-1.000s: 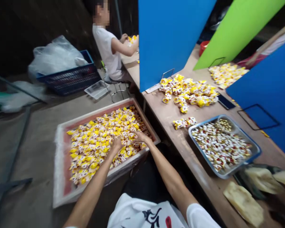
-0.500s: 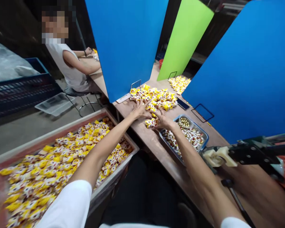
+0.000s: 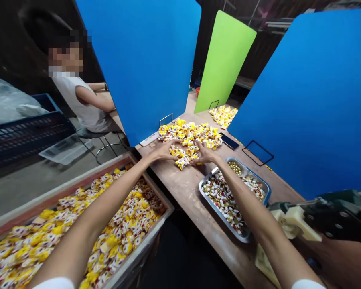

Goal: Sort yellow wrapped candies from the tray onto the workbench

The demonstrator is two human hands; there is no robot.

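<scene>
A pile of small yellow-and-white plastic figures (image 3: 198, 130) lies on the wooden table (image 3: 180, 186). At its near edge, my left hand (image 3: 164, 151) and my right hand (image 3: 207, 154) curve around a smaller cluster of the same figures (image 3: 184, 161) from both sides. Fingers and thumb of each hand are spread apart, touching the outer figures without closing on one. Parts of the right fingers are hidden among the figures. Right of my right hand sits a metal tray (image 3: 202, 185) of small white, red and gold parts, with a round bowl of gold beads (image 3: 235, 167) in it.
A large crate (image 3: 165, 212) full of similar figures stands at my left. Blue partitions (image 3: 144, 60) and a green one (image 3: 225, 60) rise from the table. A phone (image 3: 229, 141) lies behind the tray. A machine (image 3: 327, 220) is at right; a co-worker (image 3: 84, 100) sits at left.
Several figures have been drawn away from the pile toward me, and my hands have moved apart around them. The view has shifted, showing more of the tray.
</scene>
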